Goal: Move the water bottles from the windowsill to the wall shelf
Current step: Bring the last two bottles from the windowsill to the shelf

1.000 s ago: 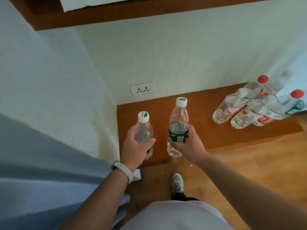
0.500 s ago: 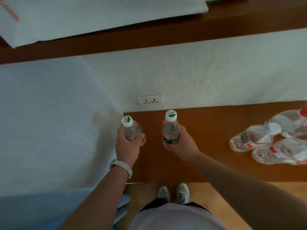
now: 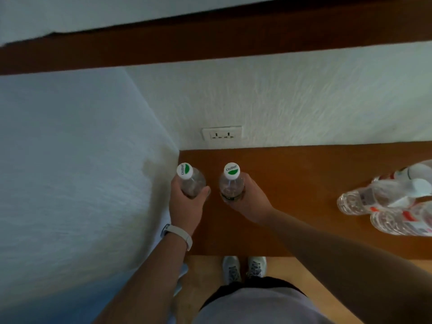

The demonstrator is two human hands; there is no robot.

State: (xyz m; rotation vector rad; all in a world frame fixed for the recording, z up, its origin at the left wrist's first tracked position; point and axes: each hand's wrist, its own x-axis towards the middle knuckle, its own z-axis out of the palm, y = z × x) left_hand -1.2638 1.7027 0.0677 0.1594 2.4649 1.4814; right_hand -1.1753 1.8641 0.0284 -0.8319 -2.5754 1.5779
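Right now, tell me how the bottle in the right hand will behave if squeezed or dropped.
The bottle looks like thin clear plastic, so it probably flexes under the right hand. Its round body would likely roll if tipped. The cap is on, so leaks seem unlikely.

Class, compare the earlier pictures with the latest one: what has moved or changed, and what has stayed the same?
The person stepped up to the wooden ledge: both shoes now stand at its edge, where one showed. The view swung overhead. Nothing taken or released: the left hand grips the left bottle, the right hand the right bottle. The lying bottles stay put.
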